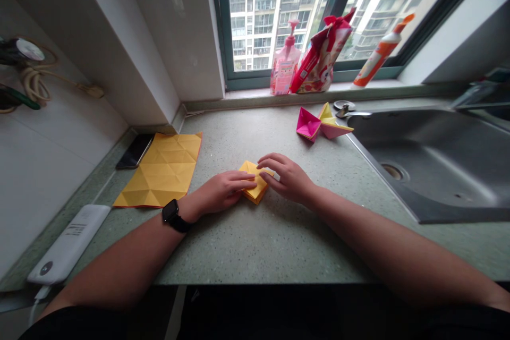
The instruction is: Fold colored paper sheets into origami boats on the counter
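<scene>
A small folded yellow paper square [255, 187] lies on the speckled green counter [255, 244] in front of me. My left hand [223, 191], with a black watch on the wrist, presses its fingers flat on the paper's left side. My right hand [285, 176] curls its fingers over the paper's right edge and pinches it there. Both hands touch the same piece.
A creased yellow sheet [161, 170] and a dark phone [134, 151] lie at the left. A white power bank [67, 244] sits near the front left. A pink and yellow folded paper figure [321, 125] stands by the steel sink [438, 164]. Bottles and a red bag line the windowsill.
</scene>
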Motion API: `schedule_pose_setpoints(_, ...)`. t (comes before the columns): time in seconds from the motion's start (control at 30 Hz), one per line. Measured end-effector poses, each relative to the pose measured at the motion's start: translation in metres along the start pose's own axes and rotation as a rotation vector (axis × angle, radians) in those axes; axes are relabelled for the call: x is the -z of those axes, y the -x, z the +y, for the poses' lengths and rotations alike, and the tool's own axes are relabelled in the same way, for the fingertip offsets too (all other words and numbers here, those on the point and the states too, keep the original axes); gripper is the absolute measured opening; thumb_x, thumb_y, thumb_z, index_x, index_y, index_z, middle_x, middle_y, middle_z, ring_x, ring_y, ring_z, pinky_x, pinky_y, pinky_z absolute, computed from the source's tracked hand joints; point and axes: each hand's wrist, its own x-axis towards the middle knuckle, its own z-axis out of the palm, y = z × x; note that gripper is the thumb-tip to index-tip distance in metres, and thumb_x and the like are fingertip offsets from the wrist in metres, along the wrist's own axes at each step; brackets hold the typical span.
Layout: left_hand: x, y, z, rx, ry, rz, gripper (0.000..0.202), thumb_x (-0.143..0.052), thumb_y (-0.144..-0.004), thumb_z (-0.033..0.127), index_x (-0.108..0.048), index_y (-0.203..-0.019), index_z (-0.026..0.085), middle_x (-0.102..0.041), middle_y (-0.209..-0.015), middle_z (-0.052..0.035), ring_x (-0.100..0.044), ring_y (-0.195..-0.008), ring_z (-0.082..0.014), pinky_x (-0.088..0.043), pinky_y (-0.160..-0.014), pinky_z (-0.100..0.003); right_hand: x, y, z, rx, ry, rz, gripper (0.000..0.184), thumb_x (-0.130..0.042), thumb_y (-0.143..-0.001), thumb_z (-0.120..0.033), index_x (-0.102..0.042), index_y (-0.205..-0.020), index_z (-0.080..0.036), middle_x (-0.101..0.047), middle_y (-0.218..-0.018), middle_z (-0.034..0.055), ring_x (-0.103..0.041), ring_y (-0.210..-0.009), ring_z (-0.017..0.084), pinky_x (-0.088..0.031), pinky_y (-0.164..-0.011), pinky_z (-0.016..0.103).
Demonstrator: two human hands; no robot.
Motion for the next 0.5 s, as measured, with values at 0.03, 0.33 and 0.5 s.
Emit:
schedule_pose_setpoints(0.03, 0.000, -0.001, 0.000, -0.018, -0.007, -0.028, 0.045, -0.061, -0.103, 0.009, -0.072, -0.141, 0.027, -0.072, -0.148, -0.0115, -0.070, -0.136, -0.0263, -0.057, -0.119, -0.050, -0.001, 0.000, 0.001, 0.011, 0.010, -0.017, 0.016, -0.060, -0.106, -0.028, -0.074, -0.114, -0.025, -0.077, -0.117, 0.0099, -0.073, -0.109, 0.026, -0.061, -0.096, 0.046)
schedule_pose_setpoints(0.33, 0.008, -0.004, 0.009, -0.079, -0.106, -0.126, 0.030, -0.069, -0.103, 0.024, -0.076, -0.132, 0.026, -0.073, -0.144, -0.0114, -0.067, -0.138, -0.0294, -0.053, -0.122, -0.052, -0.008, 0.001, 0.014, 0.089, 0.068, -0.254, 0.023, -0.065, -0.104, -0.021, -0.083, -0.116, -0.028, -0.083, -0.125, 0.0057, -0.077, -0.114, 0.025, -0.060, -0.104, 0.047)
schedule_pose_setpoints(0.5, 0.003, -0.006, 0.023, -0.062, -0.255, -0.194, 0.029, -0.063, -0.105, 0.025, -0.072, -0.132, 0.018, -0.077, -0.133, -0.0127, -0.068, -0.133, -0.0312, -0.052, -0.122, -0.053, -0.011, 0.003, 0.018, 0.079, 0.079, -0.268, 0.023, -0.066, -0.105, -0.023, -0.085, -0.118, -0.027, -0.083, -0.128, 0.0068, -0.078, -0.116, 0.026, -0.060, -0.108, 0.049)
